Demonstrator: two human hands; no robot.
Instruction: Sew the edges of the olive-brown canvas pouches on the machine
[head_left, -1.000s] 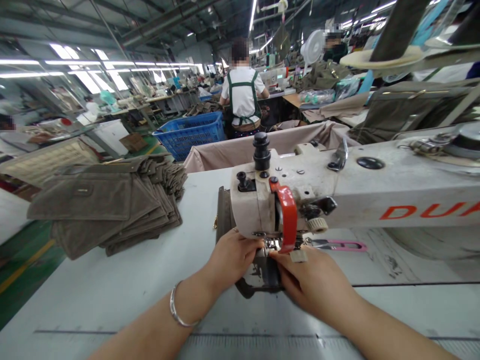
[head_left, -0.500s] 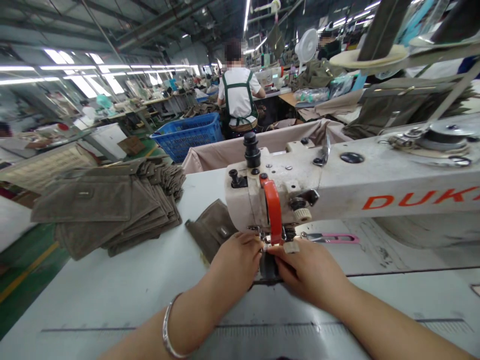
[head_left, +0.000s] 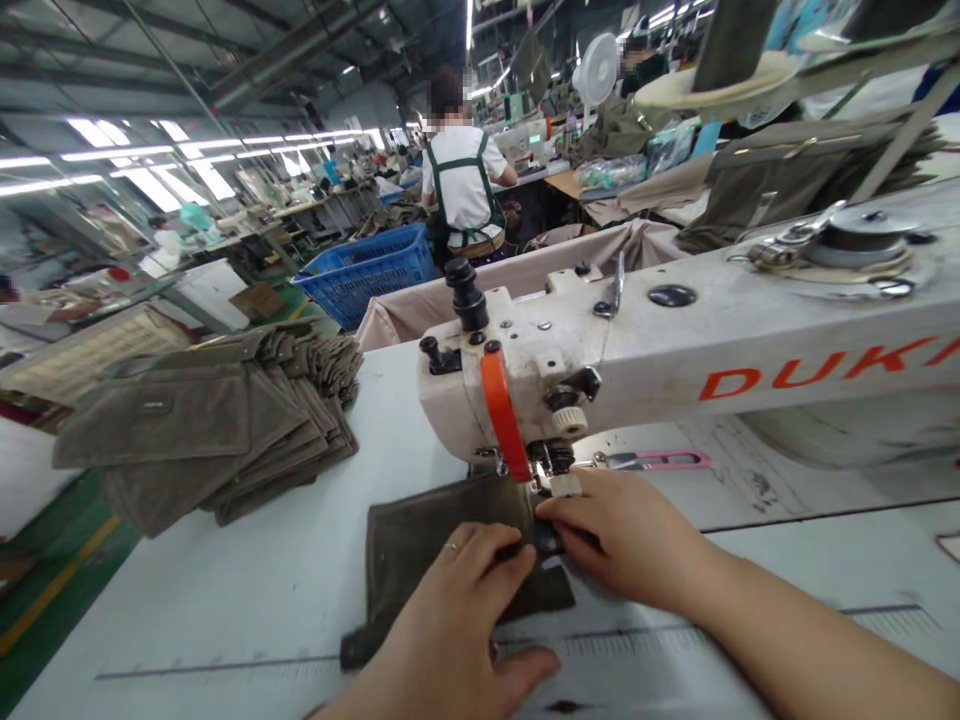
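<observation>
A dark olive-brown fabric piece (head_left: 420, 535) lies under the needle area of the white sewing machine (head_left: 480, 400), its lower left edge rolled up. My left hand (head_left: 457, 620) rests on this piece, fingers bent and spread, thumb held apart over the table. My right hand (head_left: 622, 530) is beside the presser foot, its fingers closed together at the fabric's right edge; the fingertips are partly hidden. An orange guard (head_left: 504, 415) hangs in front of the needle. Pink-handled thread snips (head_left: 675, 459) lie on the machine bed behind my right hand.
A stack of olive fabric flaps (head_left: 187, 410) sits on the table's left side. Beyond the table stand a blue plastic basket (head_left: 367, 270) and a pink cloth-lined bin (head_left: 405, 312). A co-worker (head_left: 461, 180) is turned away at another machine. Ruler markings (head_left: 225, 670) run along the table front.
The fabric piece has turned and come toward me, with more of it left of the needle. My left hand has moved from the needle down onto it; my right hand stays by the foot.
</observation>
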